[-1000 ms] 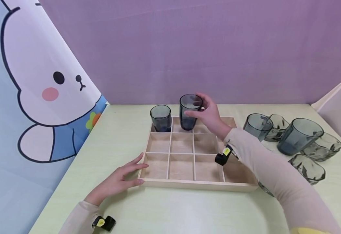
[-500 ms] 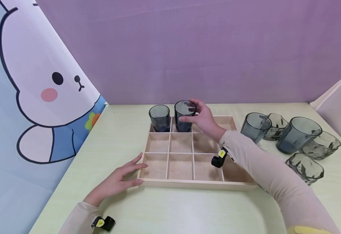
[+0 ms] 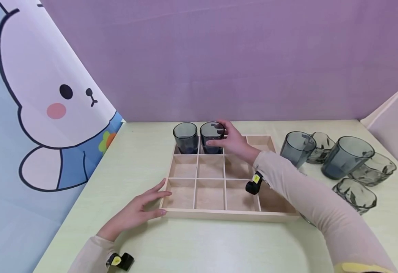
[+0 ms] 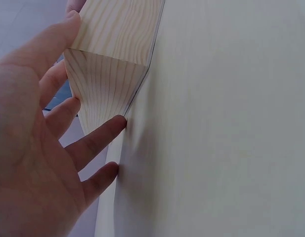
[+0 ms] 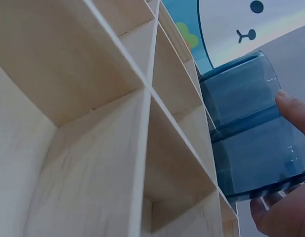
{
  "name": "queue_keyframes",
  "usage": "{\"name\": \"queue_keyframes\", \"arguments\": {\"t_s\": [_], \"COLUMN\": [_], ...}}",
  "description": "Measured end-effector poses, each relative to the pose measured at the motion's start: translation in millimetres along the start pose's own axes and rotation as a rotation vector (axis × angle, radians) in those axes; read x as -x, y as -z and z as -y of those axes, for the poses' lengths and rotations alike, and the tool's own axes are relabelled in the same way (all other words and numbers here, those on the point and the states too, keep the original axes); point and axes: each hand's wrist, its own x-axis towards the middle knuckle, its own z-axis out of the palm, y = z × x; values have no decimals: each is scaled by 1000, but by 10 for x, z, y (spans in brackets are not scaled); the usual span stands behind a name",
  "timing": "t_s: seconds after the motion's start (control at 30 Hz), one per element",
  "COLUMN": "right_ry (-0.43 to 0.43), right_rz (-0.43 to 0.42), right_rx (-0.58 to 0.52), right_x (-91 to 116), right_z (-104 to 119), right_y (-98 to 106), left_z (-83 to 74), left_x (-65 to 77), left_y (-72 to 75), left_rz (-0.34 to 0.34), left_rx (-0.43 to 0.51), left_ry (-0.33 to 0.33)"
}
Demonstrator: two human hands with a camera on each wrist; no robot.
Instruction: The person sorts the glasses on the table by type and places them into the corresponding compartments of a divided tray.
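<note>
Held glass [image 3: 208, 132]: back row of the tray [image 3: 219, 215], second compartment from the left
Right hand [image 3: 234, 144]: curled round that glass
Left hand [image 3: 135, 210]: fingers extended, touching the tray's near left corner

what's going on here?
A person's right hand holds a tall smoky glass in the back row of a divided wooden tray, second compartment from the left. Whether the glass touches the bottom is hard to tell. A matching glass stands in the back-left compartment. The left hand touches the tray's near left corner. Two more tall glasses and several shorter wavy ones are on the right.
</note>
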Motion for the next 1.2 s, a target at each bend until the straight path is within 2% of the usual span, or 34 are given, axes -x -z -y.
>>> {"name": "queue_keyframes", "arguments": {"t_s": [0.3,0.53,0.77,1.2], "right_ry": [-8,-43,-68,-46], "right_rz": [60,113,164,233], "right_rx": [-21,47,154,282], "right_x": [23,66,192,549], "right_z": [19,75,215,485], "right_y": [25,107,267,683], "left_z": [-29,-13,20,43], "left_x": [0,-9,-3,-10], "left_y": [7,1,10,12], "left_rz": [5,12,16,18], "left_rx": [11,7,9,26], "left_ry": [-3,5,21,19]}}
